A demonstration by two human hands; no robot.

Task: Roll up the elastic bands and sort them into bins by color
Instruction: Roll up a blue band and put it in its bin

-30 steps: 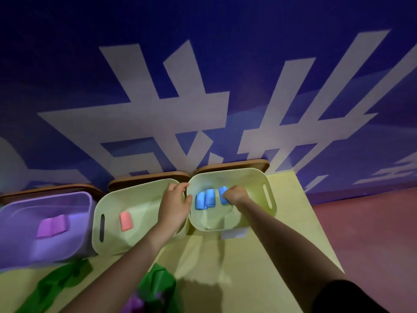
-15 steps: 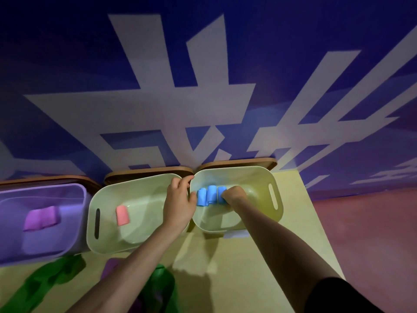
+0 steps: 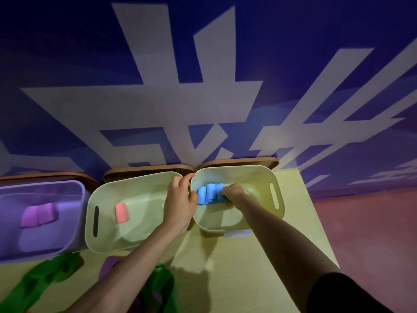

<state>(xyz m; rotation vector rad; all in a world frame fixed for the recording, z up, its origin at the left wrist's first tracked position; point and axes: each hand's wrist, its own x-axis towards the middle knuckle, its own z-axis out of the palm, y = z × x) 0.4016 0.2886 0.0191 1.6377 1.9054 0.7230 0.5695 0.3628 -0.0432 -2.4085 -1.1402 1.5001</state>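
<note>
Three bins (image 3: 276,201) crowd your hands: left hand (image 3: 180,199) grips a rim, right hand (image 3: 233,193) clutches blue rolls (image 3: 208,193); green bands (image 3: 42,279) lie nearer you.

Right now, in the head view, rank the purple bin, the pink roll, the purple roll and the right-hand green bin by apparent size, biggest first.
1. purple bin, cut off by the frame edge
2. right-hand green bin
3. purple roll
4. pink roll
</note>
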